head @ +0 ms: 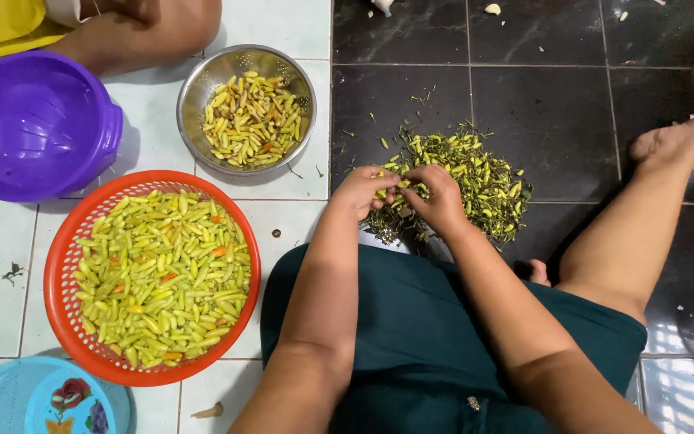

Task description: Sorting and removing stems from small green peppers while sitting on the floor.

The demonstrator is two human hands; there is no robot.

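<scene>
A red plastic basket [64,265] on the pale tiled floor is filled nearly to its rim with small yellow-green chili peppers [162,277], a few orange and red ones scattered among them. Just above it, a perforated steel colander [202,84] holds a shallower layer of the same pale chilies [252,119], mostly yellow. A purple plastic bowl [34,124] sits to the left of the colander, and a blue lid with a flower print [38,398] shows at the lower left corner. On the dark tiles lies a loose heap of chilies mixed with green stems [475,181], in front of the seated person's lap. Both hands meet at the near left edge of that heap: the left hand [361,191] is pinched narrowly around a small yellow-green chili [387,182], and the right hand [437,197] is closed with its fingertips against the same spot, touching the left.
</scene>
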